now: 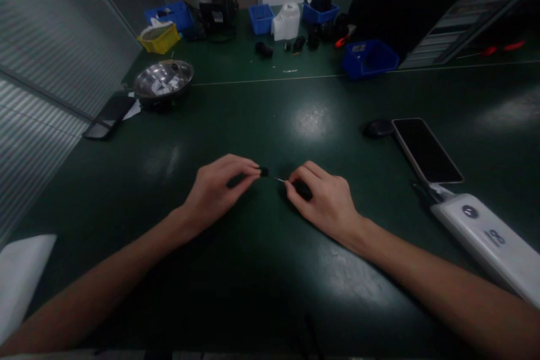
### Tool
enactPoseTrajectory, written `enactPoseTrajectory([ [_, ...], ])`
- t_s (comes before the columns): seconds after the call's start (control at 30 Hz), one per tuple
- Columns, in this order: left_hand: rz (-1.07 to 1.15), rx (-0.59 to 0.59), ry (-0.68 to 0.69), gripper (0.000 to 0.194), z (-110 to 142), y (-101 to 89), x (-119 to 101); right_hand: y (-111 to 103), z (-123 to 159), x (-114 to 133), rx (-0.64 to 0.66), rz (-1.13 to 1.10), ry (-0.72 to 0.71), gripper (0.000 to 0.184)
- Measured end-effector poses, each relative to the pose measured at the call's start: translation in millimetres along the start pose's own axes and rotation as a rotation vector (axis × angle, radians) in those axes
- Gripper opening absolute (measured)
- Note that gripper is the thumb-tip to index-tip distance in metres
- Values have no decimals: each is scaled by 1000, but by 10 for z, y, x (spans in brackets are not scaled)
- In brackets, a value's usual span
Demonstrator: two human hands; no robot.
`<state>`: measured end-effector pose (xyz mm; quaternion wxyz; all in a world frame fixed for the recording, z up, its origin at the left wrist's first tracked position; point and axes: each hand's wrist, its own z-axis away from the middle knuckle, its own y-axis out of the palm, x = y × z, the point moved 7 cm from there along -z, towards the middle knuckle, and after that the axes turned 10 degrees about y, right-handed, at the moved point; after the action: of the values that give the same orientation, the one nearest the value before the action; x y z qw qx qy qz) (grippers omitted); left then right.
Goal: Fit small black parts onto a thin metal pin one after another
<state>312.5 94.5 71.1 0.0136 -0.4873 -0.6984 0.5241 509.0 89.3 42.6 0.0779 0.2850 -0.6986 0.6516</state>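
My left hand (221, 183) pinches a small black block-like piece (264, 171) between thumb and fingertips, just above the green table. Facing it, my right hand (323, 191) is closed in a pinch on a thin metal pin (279, 179), whose bright tip points left toward the black piece. A narrow gap shows between the pin and the piece. Both are too small to make out in detail. The other fingers of the right hand are curled and partly hidden.
To the right lie a black mouse (378, 129), a smartphone (428, 150) and a white device (489, 239). A metal bowl (185, 76) with paper scraps and a dark tablet (110, 117) are at left. Blue bins (367, 67), a yellow bin (162, 40) and a white vented part (287, 23) stand behind.
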Motion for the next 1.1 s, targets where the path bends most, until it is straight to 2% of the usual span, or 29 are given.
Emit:
enactPoseTrajectory([
  [0.07, 60, 57, 53, 11, 65, 217, -143, -14, 6, 8, -8, -34, -6, 21],
  [0.17, 91, 99, 46, 9, 153, 349, -122, -7, 20, 41, 17, -74, -52, 19],
  [0.27, 108, 91, -17, 11, 187, 344, -22, 19, 30, 61, 53, -82, -91, 20],
  [0.37, 90, 76, -58, 23, 188, 315, 11, 38, 29, 59, 67, -61, -100, 21],
  [0.43, 89, 81, -33, 28, 177, 313, -21, 44, 28, 60, 73, -51, -105, 22],
  [0.53, 101, 84, 16, 24, 163, 316, -70, 41, 36, 76, 76, -46, -125, 22],
  [0.8, 138, 25, 121, 25, 179, 318, -111, 31, 61, 146, 87, -59, -202, 21],
  [0.97, 86, 69, 159, 25, 166, 353, -150, 60, 72, 174, 117, -6, -247, 23],
  [1.1, 48, 95, 150, 29, 167, 355, -137, 50, 65, 155, 105, -28, -227, 23],
])
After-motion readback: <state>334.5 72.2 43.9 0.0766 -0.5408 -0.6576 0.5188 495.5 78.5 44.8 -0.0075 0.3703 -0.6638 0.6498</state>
